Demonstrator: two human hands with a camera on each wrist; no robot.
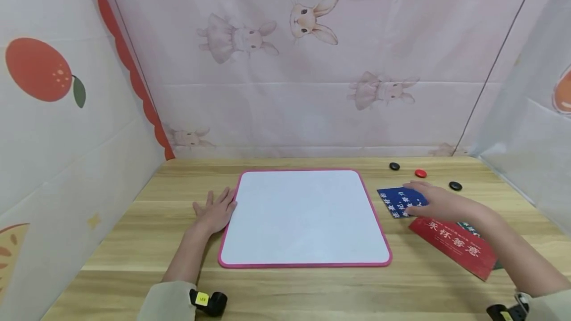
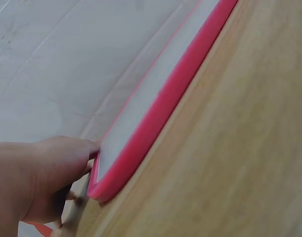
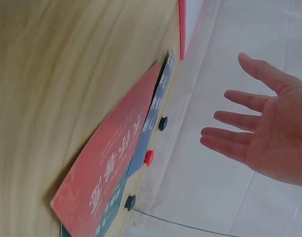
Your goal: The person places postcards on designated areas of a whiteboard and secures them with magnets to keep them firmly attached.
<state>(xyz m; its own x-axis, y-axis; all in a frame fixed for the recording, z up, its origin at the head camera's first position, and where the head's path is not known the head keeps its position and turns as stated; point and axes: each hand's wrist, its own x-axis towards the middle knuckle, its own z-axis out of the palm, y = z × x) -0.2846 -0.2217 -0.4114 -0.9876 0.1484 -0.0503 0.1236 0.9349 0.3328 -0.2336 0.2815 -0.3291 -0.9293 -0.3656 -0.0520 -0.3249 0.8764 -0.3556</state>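
Observation:
A whiteboard with a pink frame lies flat on the wooden table. At its left edge is my left hand, fingers spread on the tabletop; in the left wrist view the thumb touches the corner of the pink frame. My right hand hovers over the cards to the right of the board, its fingers extended and holding nothing, as the right wrist view also shows. Below it lie a blue card with white writing and a red card. A green card is mostly hidden under the red one.
Behind the cards sit two black round magnets, one farther left and one farther right, with a red round magnet between them. A printed rabbit cloth hangs along the table's back edge, with more cloth at the left side.

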